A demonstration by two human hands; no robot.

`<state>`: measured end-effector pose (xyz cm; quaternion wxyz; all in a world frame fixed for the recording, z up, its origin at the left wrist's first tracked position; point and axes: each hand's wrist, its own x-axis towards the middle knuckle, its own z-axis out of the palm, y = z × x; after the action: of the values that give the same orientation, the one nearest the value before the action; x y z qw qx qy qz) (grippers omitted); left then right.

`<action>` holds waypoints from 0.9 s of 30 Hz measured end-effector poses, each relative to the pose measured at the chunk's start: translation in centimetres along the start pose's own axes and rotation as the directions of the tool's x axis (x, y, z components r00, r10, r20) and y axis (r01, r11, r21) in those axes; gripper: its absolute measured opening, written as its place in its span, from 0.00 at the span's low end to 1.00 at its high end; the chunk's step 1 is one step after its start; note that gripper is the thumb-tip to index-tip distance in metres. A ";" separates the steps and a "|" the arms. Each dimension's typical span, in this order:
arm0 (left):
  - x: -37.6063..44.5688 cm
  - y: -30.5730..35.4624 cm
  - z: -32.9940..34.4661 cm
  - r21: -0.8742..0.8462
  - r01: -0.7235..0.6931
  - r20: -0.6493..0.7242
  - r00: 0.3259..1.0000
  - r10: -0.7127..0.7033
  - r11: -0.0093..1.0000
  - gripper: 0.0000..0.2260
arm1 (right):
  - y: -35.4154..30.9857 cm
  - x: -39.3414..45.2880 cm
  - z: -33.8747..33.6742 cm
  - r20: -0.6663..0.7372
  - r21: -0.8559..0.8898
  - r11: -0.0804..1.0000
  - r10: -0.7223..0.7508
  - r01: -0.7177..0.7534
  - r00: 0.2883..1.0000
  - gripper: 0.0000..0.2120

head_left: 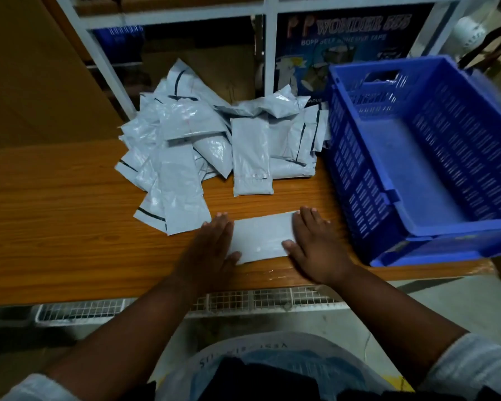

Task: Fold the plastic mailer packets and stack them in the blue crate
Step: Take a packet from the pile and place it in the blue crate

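Left hand (214,244): flat, fingers spread — pressing mailer packet (261,237).
Right hand (313,241): flat — pressing its other end.
Blue crate (359,157): right, beside packet pile (209,140).

Head view: one wide-angle camera looking forward and steeply down over the near edge of a table.

The camera sits above the person's chest, close enough that both bare forearms run up from the bottom corners of the frame toward the middle. It faces the orange-brown wood-grain table (55,215), whose near edge crosses the frame just below centre and whose far edge meets a white metal shelf frame (269,44) at the top. The table's right end, carrying a blue perforated plastic crate (356,180), bows outward with the lens. Below the near edge the view drops to a white wire-mesh rack (243,302) and grey floor. With only this view, no overlap applies.
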<state>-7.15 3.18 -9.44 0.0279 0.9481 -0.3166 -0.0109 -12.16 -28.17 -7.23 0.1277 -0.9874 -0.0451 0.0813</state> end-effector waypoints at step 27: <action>3.2 -1.6 -3.3 -0.118 -0.183 -0.243 0.958 0.150 0.976 0.18 | -8.2 6.2 -2.9 0.014 -0.179 0.965 0.195 -0.190 0.981 0.36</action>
<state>-3.51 2.74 -6.20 0.1317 0.9085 -0.3884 0.0805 -6.12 -20.25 -3.27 0.0301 -0.9932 0.0419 0.1046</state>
